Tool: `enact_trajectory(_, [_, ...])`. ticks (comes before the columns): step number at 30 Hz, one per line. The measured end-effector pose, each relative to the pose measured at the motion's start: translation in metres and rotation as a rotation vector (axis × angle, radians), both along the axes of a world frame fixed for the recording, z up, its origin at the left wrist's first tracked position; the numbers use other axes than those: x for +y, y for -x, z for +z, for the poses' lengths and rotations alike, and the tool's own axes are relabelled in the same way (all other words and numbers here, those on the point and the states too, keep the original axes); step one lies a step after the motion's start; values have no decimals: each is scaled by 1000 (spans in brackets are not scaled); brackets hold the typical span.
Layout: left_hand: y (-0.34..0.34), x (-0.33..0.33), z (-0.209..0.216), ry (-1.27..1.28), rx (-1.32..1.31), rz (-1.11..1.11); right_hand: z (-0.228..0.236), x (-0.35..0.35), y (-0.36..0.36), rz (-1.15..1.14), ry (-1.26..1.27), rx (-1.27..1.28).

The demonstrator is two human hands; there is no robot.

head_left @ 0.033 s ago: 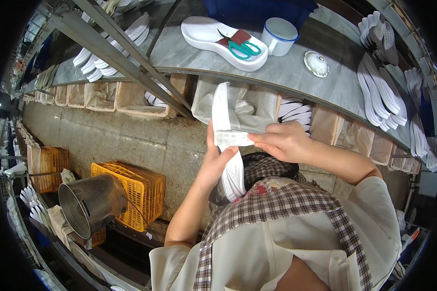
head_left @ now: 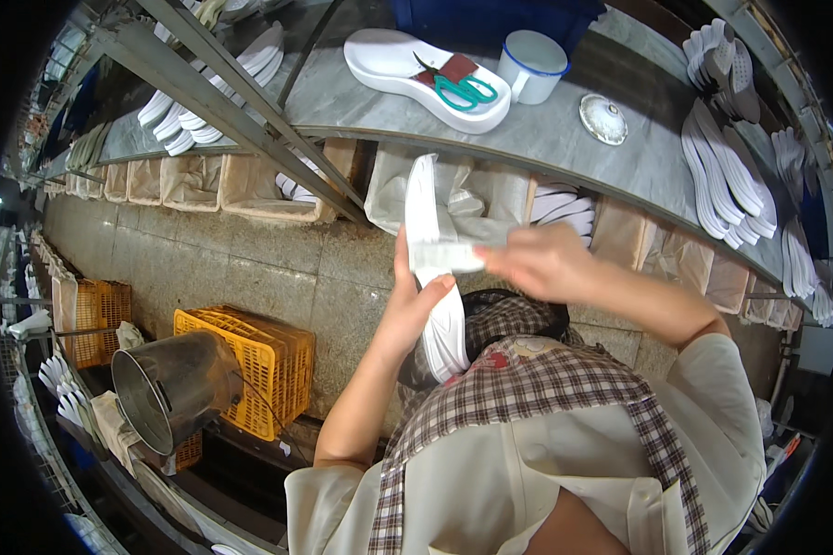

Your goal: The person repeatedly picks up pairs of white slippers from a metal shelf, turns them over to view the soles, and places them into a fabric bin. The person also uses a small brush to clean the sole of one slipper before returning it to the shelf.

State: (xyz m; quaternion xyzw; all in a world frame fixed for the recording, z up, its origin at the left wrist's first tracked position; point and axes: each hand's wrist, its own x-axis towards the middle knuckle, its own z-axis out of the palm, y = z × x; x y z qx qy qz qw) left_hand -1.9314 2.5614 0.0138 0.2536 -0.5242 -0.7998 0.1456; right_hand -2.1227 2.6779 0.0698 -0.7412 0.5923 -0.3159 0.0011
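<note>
A pair or small stack of white shoe soles (head_left: pixel 422 199) stands edge-on in front of my apron, the lower end against it. My left hand (head_left: pixel 405 310) is closed around their middle, thumb on the near side. Across the soles, just above that thumb, lies a pale strip (head_left: pixel 446 257), perhaps paper or tape, reaching out to the right. My right hand (head_left: pixel 539 266) is closed at the strip's free end, its fingers smeared by motion. Whether the strip goes all the way round the soles is hidden.
Ahead, a grey bench (head_left: pixel 546 129) bears a white sole holding green-handled scissors (head_left: pixel 465 92), a white mug (head_left: pixel 533 67), a lid (head_left: pixel 603 119) and piles of soles (head_left: pixel 722 180). Lined bins (head_left: pixel 491 199) stand beneath it. A yellow crate (head_left: pixel 268 370) and metal bucket (head_left: pixel 171 393) are at left.
My right hand has shifted slightly up and is now blurred, and the strip's free end has risen a little with it. My left hand and the soles stay nearly in place.
</note>
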Motion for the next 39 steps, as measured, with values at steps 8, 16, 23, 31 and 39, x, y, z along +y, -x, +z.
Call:
enact_trajectory(8, [-1,0,-2,-74,-4,-31,10,-3,-6,-109,-69,-6])
enact_trajectory(16, [1,2,0,-18,6,-35,7,-5,5,-244,-36,17])
enact_trajectory(23, [1,0,-1,-119,-5,-42,0,5,2,-130,-40,5])
enact_trajectory(31, [5,4,2,16,6,-74,19,-25,53,-496,-33,59])
enact_trajectory(39, [0,5,4,-118,-34,51,60,-56,189,-1025,-430,136])
